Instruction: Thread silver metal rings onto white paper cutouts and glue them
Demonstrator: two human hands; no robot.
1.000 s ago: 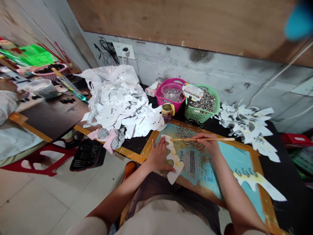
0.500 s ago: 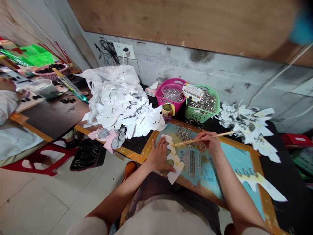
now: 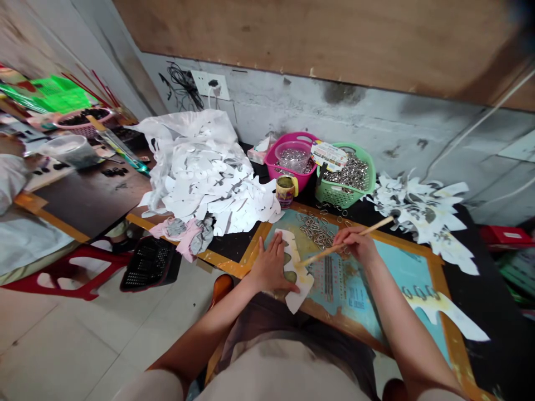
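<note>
Flat on a white cut-out piece (image 3: 301, 285) with yellowish smears lies my left hand (image 3: 273, 267), fingers spread. My right hand (image 3: 355, 245) grips a thin wooden brush (image 3: 330, 250), whose tip touches the edge of that piece. Between and behind my hands, metal rings (image 3: 315, 229) lie in a loose heap on the stained blue mat (image 3: 401, 267). To the right of my right forearm, another white cut-out (image 3: 455, 317) carries several metal rings along its yellowed edge. A small stained cup (image 3: 286, 192) with a yellow handle stands behind the mat.
A heap of white cut-outs (image 3: 217, 189) spills from a plastic bag at the left. Against the wall stand a pink basket (image 3: 273, 159) and a green basket (image 3: 345, 195) of metal rings. More smeared cut-outs (image 3: 430, 211) pile up at right. A person's sleeve (image 3: 16, 184) shows far left.
The brush tip has moved down along the white piece toward me, and the brush handle has tilted more steeply. My left hand stays in place.
</note>
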